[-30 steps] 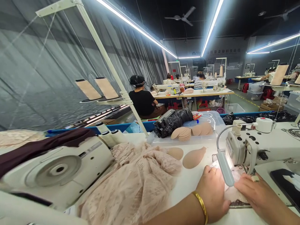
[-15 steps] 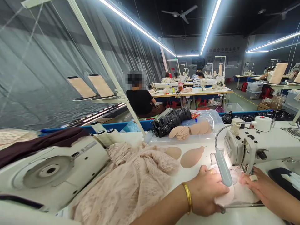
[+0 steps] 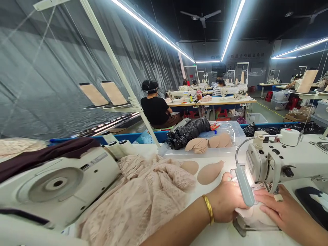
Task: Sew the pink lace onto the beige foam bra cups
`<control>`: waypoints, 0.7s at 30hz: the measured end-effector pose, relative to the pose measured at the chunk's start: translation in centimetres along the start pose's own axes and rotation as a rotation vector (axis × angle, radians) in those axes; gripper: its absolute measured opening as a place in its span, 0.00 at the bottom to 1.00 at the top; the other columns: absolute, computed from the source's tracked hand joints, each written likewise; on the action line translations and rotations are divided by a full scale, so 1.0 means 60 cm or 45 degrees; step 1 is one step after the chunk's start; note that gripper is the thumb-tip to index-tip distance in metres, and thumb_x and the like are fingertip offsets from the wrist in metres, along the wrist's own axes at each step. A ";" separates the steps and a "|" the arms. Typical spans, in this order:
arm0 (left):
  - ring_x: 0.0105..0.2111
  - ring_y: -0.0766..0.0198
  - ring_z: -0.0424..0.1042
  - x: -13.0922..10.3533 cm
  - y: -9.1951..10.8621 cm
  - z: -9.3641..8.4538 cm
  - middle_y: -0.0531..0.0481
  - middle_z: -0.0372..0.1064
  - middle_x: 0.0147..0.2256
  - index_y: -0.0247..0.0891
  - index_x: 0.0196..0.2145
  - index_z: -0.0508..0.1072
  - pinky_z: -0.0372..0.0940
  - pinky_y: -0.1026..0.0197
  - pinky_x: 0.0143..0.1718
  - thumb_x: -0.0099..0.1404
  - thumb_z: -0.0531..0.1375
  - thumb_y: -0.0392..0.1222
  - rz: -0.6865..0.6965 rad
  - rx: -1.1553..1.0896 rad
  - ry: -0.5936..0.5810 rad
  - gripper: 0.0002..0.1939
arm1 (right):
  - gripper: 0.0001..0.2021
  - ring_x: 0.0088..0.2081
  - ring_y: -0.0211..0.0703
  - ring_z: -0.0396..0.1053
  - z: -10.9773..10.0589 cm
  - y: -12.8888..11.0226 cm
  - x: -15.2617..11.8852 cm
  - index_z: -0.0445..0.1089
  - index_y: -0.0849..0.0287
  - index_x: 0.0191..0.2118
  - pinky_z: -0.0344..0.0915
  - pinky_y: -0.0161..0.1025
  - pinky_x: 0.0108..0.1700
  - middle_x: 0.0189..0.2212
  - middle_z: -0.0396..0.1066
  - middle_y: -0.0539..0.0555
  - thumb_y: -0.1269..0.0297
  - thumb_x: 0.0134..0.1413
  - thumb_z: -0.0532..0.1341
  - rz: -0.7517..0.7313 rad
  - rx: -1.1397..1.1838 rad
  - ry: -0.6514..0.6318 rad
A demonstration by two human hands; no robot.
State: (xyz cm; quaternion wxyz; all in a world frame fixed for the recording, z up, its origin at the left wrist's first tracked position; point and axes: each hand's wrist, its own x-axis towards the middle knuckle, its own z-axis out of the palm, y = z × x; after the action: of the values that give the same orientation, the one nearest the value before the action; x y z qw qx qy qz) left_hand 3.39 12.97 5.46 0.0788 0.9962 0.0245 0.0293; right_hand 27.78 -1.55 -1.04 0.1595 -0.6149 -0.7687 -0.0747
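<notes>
At the sewing machine (image 3: 294,160) on the right, a pale pink fabric piece (image 3: 260,218) lies on the bed under the needle area. My left hand (image 3: 227,200), with a gold bangle at the wrist, is closed on the fabric's left side; the grey work lamp (image 3: 244,186) hides some of its fingertips. Stretched flat, the fingers of my right hand (image 3: 278,206) press on the fabric from the right, beside the presser area. Two beige teardrop-shaped pieces, one of them a larger pad (image 3: 210,172), lie left of my left hand.
Beige lace fabric (image 3: 143,194) is heaped left of my forearm, against a second machine (image 3: 56,184). Behind stand a clear plastic lid (image 3: 171,152) with stacked beige pads (image 3: 200,146) and a black plastic bundle (image 3: 188,133). A co-worker (image 3: 155,106) sits ahead.
My right hand has slid left over the fabric, its fingers now flatter and nearer my left hand. My left hand has shifted slightly up, and the fabric has turned under both hands.
</notes>
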 end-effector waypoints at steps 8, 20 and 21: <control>0.46 0.54 0.74 0.007 -0.013 -0.002 0.53 0.79 0.44 0.43 0.39 0.74 0.54 0.43 0.53 0.64 0.62 0.33 0.011 0.053 0.014 0.07 | 0.20 0.54 0.65 0.79 -0.001 -0.005 0.004 0.75 0.41 0.65 0.79 0.61 0.52 0.53 0.83 0.54 0.58 0.71 0.60 -0.049 -0.156 0.033; 0.44 0.56 0.75 0.007 -0.016 0.014 0.57 0.79 0.41 0.43 0.37 0.74 0.52 0.43 0.53 0.62 0.63 0.32 0.018 0.080 0.111 0.07 | 0.18 0.53 0.57 0.80 -0.018 -0.006 0.002 0.79 0.43 0.60 0.80 0.54 0.54 0.52 0.83 0.55 0.56 0.75 0.55 -0.047 -0.040 0.075; 0.44 0.56 0.75 0.007 -0.015 0.015 0.56 0.79 0.40 0.42 0.36 0.73 0.53 0.43 0.52 0.62 0.63 0.31 0.011 0.103 0.110 0.07 | 0.18 0.52 0.57 0.81 -0.019 -0.007 0.002 0.81 0.45 0.57 0.79 0.55 0.56 0.50 0.83 0.55 0.57 0.76 0.54 -0.049 -0.038 0.117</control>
State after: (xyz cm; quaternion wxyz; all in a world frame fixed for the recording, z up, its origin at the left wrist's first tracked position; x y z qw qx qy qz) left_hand 3.85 13.71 4.45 0.0372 0.9964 0.0249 0.0716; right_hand 27.51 -1.90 0.09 0.1840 -0.5982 -0.7711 -0.1172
